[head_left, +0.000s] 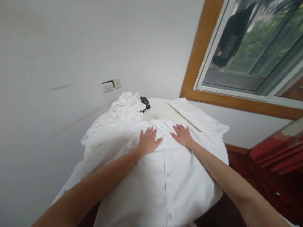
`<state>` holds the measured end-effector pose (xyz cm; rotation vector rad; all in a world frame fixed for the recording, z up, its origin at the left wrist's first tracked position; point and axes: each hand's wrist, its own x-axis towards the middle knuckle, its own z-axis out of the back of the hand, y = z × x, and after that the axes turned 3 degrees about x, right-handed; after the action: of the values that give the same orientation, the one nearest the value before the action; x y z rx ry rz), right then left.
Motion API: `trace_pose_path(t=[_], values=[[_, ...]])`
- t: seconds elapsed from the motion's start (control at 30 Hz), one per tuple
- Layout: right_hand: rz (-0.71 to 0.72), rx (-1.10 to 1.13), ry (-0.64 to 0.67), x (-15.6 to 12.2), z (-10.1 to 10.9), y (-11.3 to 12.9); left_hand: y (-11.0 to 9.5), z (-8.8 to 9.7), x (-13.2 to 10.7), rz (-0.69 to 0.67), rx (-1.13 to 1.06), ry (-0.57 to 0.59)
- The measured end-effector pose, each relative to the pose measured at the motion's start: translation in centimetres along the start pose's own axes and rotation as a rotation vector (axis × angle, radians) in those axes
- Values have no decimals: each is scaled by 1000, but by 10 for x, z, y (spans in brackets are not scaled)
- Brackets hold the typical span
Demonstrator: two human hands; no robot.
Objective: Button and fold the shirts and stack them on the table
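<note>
A white button-up shirt point(153, 176) lies front side up over a round white table point(158, 105), its collar toward the wall and its hem hanging over the near edge. My left hand point(149, 141) rests flat on the shirt just left of the button strip, fingers spread. On the other side of the strip, below the collar, my right hand point(182, 135) also lies flat with its fingers apart. Neither hand grips the cloth. The shirt's left-hand sleeve trails off the table's side, partly behind my left forearm.
Crumpled white cloth point(126, 105) sits at the table's back left, beside a black-and-white striped cloth point(145, 104). A flat folded white garment point(197, 115) lies at the back right. Behind are a wall socket point(107, 87) and a wood-framed window point(199, 47). Red fabric point(279, 151) hangs at right.
</note>
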<state>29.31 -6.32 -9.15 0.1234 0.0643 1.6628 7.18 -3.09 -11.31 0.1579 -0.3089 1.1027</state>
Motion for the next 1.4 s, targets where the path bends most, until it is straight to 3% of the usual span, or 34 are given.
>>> trace_pose_path(t=[0.13, 0.23, 0.4, 0.5, 0.67, 0.8, 0.9, 1.0, 1.17, 1.27, 1.4], values=[[61, -7, 6, -1, 0, -10, 26, 1, 15, -118, -30, 49], [38, -17, -13, -8, -3, -19, 37, 6, 10, -200, -38, 58], [23, -19, -60, -25, -8, -31, 23, 21, -37, -31, 22, 36], [24, -9, -44, -25, -8, -32, 12, 31, -52, -10, 37, 71], [52, 8, -3, -16, 3, -31, 7, 39, -30, -14, 68, 53], [167, -9, 8, -31, 6, -38, 10, 29, -22, -83, 34, -12], [70, -32, -23, -48, 2, -37, 14, 19, -24, -85, -7, 24], [117, -40, -24, -57, -3, -28, 21, 14, -17, -31, -5, 67], [6, -35, -17, -55, -4, -25, 30, 12, -4, -36, 0, 112], [65, -32, -23, -51, -3, -32, 30, 14, -7, 9, -7, 127], [15, -44, -27, -47, 1, -39, 27, 17, -15, -100, -46, 117]])
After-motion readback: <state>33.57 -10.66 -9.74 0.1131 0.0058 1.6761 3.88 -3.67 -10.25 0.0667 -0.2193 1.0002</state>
